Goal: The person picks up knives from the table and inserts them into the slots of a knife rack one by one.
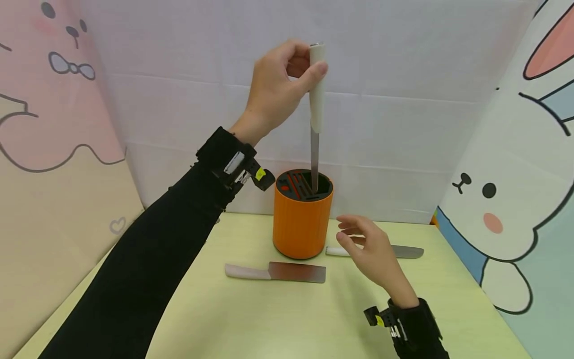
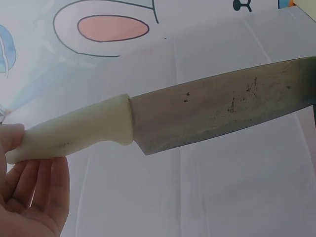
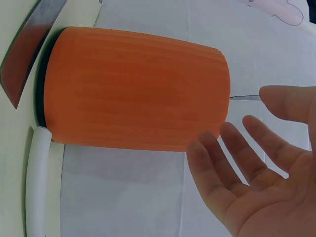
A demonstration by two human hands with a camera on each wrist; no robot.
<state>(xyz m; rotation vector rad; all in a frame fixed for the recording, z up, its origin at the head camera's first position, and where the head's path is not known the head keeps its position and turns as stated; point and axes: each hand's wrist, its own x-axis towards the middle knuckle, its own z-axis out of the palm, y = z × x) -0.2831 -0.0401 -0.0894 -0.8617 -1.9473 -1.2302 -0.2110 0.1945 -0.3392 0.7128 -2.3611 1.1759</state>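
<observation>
My left hand (image 1: 280,82) pinches the upper part of a white-handled kitchen knife (image 1: 317,94), which hangs upright with its blade pointing down. The blade tip reaches into the black slotted top of an orange knife block (image 1: 301,227). In the left wrist view the knife's broad blade (image 2: 222,106) shows dark spots, and thumb and fingers hold the end of the handle. Lower down, my right hand (image 1: 369,254) hovers to the right of the block with its fingers loosely bent and nothing in them. It partly covers a second white-handled knife (image 1: 407,252) lying on the table.
A cleaver (image 1: 296,272) with a pale handle lies in front of the block on the pale yellow table (image 1: 251,319). Behind stands a white sheeted wall (image 1: 179,109). Printed cartoon panels (image 1: 502,199) rise on both sides.
</observation>
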